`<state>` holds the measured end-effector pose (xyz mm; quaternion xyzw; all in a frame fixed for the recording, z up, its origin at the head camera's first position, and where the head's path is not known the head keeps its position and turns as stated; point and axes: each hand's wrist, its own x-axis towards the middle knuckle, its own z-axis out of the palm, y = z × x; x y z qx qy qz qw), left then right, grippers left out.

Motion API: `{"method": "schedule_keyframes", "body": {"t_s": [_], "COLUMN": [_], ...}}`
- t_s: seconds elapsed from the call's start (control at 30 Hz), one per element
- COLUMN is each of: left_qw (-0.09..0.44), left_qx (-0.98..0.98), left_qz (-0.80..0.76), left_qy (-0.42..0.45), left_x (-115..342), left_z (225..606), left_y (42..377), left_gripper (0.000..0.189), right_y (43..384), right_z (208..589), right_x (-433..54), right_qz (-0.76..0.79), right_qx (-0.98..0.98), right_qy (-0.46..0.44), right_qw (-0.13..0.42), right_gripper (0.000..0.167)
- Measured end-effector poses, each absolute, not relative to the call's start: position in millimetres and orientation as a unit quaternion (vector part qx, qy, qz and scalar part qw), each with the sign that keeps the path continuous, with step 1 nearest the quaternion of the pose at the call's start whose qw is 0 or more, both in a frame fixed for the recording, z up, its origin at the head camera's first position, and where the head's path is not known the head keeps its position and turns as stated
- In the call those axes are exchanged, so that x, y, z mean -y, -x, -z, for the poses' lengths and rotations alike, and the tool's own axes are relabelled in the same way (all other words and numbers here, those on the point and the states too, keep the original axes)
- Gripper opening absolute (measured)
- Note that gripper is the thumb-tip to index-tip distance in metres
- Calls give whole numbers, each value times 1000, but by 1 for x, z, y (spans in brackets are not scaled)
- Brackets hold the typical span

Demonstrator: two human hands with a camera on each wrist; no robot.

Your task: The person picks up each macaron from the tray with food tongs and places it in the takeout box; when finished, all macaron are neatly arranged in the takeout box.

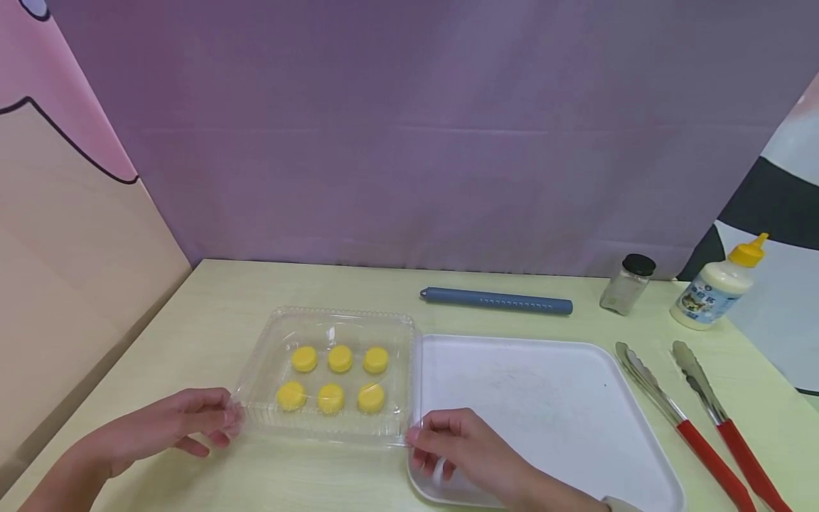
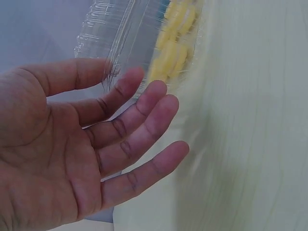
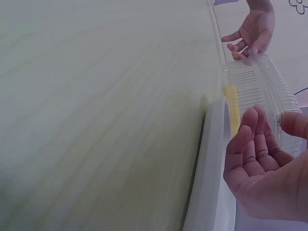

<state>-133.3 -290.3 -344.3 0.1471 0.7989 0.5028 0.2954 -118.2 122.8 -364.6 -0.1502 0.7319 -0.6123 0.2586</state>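
Observation:
A clear plastic clamshell container with several yellow round discs inside sits left of the middle of the table. At its near left corner, my left hand pinches the rim between thumb and index finger. The other fingers of that hand spread loosely below, as the left wrist view shows. My right hand pinches the near right corner, its forearm crossing over a white tray. In the right wrist view the container's ribbed side spans between both hands.
A blue-grey tube lies behind the tray. To the right stand a small jar with a black lid and a white bottle with a yellow nozzle. Metal tongs with red handles lie at the tray's right side.

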Motion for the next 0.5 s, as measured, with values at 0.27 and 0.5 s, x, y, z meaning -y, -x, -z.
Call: {"method": "schedule_keyframes", "body": {"t_s": [0.27, 0.5], "left_qw": [271, 108], "left_qx": [-841, -925], "left_qz": [-449, -350], "left_qy": [-133, -105], "left_x": [300, 295], "left_z": [334, 328], "left_y": [135, 146], "left_gripper": [33, 33], "right_y": [123, 130], "right_z": [355, 342], "right_x": [-148, -194], "right_qz": [554, 433], "right_qx": [-791, -893], "right_qy": [167, 119], "right_qw": [201, 34], "right_gripper": [25, 19]}}
